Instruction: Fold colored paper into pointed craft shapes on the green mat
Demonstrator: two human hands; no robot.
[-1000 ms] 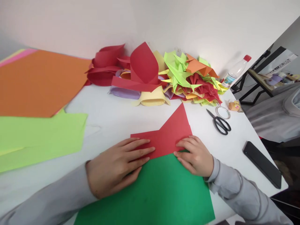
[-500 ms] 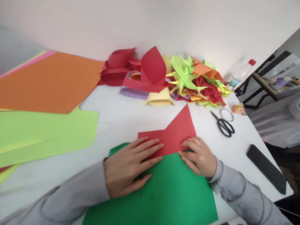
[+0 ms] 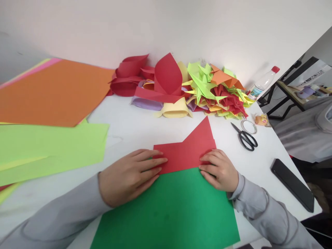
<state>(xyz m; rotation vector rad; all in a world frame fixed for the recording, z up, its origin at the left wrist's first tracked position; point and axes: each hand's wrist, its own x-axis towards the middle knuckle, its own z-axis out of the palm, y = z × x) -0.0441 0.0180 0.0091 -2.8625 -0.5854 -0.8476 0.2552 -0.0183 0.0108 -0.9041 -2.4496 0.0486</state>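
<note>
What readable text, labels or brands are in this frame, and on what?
No text can be read.
Clear plastic bottle with red cap: label too blurred.
Small yellow snack wrapper: red mark, too small.
White sign strip on the far black-framed desk: dark lettering, too blurred.

left hand (image 3: 129, 174) flat, right hand (image 3: 220, 169) curled

Red paper (image 3: 188, 152): folded, flat on bench, pointed flap toward wall, near edge overlapping green sheet (image 3: 168, 211). Green sheet: unfolded, flat, nearest bench edge.
</note>
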